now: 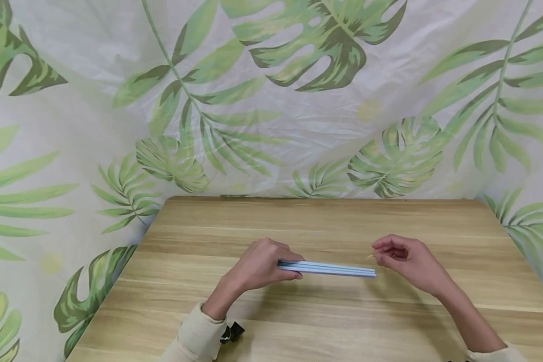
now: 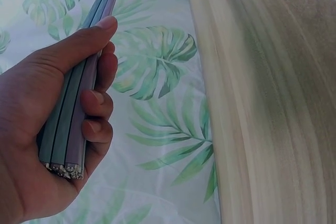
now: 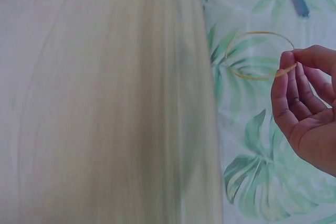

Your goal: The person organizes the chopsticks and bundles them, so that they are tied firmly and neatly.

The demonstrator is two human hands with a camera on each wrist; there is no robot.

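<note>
My left hand grips one end of a bundle of long, flat-sided sticks, light blue and lilac, above the table. In the left wrist view the thumb lies along the sticks and the fingers curl round beneath. Their near ends look rough and silvery. To the right of the bundle's free end, my right hand pinches a thin yellow rubber band between thumb and fingertips. The band hangs as an open loop, apart from the sticks. In the head view only a sliver of it shows.
A wood-grain table lies beneath both hands. Behind and beside it hangs a pale cloth printed with green leaves. A small black object shows by the left sleeve.
</note>
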